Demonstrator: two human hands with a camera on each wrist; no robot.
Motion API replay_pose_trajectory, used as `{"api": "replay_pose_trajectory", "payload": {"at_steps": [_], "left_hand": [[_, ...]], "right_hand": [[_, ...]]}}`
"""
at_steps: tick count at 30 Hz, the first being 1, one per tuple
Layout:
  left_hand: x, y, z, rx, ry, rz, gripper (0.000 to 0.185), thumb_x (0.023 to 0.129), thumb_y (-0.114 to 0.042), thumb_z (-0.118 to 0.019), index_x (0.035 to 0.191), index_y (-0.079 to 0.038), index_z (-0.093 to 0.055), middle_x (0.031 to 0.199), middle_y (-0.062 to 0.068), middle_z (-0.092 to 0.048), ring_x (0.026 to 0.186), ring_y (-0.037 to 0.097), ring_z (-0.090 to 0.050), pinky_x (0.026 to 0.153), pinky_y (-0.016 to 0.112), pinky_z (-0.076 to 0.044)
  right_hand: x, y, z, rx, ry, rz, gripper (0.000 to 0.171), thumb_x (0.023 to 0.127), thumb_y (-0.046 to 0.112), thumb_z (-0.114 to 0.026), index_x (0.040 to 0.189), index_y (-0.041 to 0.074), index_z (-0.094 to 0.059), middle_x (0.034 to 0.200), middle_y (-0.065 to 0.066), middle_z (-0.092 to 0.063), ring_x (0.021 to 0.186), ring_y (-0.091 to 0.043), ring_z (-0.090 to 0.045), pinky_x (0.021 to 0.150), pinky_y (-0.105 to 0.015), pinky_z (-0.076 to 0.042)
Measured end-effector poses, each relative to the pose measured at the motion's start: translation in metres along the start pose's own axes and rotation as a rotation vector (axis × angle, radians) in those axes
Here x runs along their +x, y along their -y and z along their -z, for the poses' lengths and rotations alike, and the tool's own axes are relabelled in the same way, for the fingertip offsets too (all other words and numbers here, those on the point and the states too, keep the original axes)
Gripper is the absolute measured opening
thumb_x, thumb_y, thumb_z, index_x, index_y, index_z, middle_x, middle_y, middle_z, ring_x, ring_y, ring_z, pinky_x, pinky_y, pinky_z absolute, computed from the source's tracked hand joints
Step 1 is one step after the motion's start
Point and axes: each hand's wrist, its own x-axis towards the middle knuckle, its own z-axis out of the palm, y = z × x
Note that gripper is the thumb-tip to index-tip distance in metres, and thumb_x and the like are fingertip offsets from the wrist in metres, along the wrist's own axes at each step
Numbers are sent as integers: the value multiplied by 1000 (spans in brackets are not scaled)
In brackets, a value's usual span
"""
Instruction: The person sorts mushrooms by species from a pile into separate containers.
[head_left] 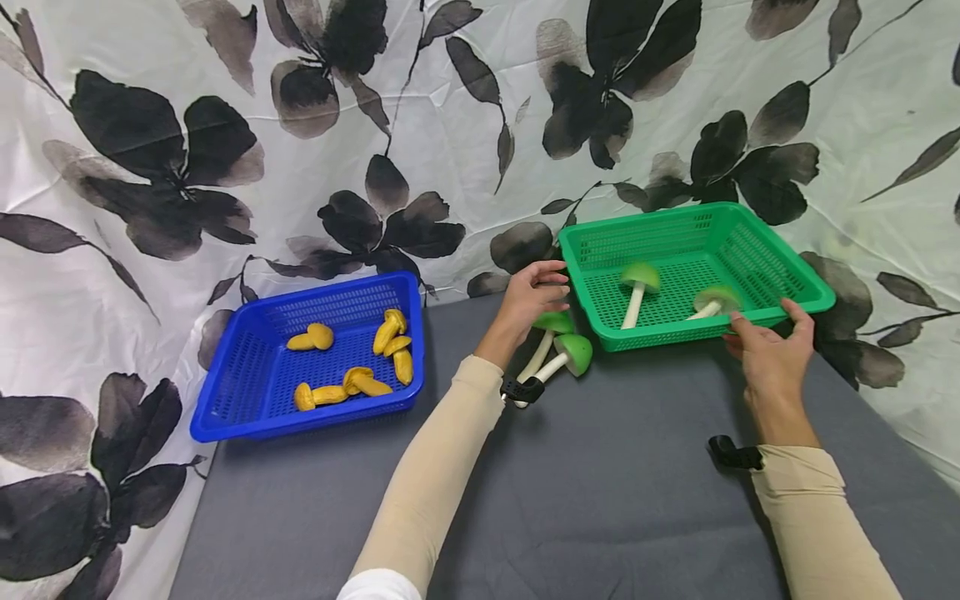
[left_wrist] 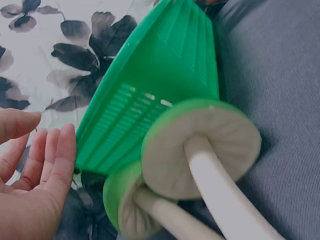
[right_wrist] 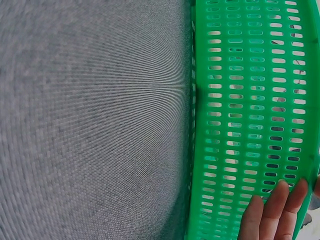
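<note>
A green basket stands at the back right with two green-capped toy mushrooms inside. My right hand holds its near rim toward the right corner; in the right wrist view several fingers lie against the outer wall. At the basket's left end is my left hand, its fingertips right at the edge and its thumb apart from the fingers. Under and beside that hand, two more green-capped mushrooms lie on the cloth against the basket, their white stems pointing toward me and partly hidden by the left wrist.
At the left stands a blue basket holding several yellow toy mushrooms. Grey cloth covers the table. A white curtain with dark flowers hangs close behind both baskets.
</note>
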Motion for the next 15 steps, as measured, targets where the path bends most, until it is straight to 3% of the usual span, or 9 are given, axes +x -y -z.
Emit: {"api": "replay_pose_trajectory", "payload": {"at_steps": [3,10,15], "left_hand": [[-2,3,8,-10,-19,4,40,93,6,-67,131,-7,-65,115,17,-64,100,34,-66,87,52,-60],[-9,9,24,-11,-30,-1,39,93,6,-67,129,-9,-66,129,32,-57,114,52,-58,83,44,-63],[-14,16,33,-1,-54,5,39,93,6,-67,129,-9,-66,130,33,-57,105,43,-65,84,47,-62]], "right_hand": [[0,0,0,13,5,-2,82,88,18,-80,152,32,-30,77,4,-73,64,-9,-70,64,-18,-59],[2,-2,0,-3,-2,2,83,88,20,-80,152,32,-30,75,5,-72,63,-8,-70,62,-17,-58],[2,-3,0,1,-5,-2,84,87,20,-81,153,32,-29,76,5,-72,64,-9,-70,62,-17,-58]]}}
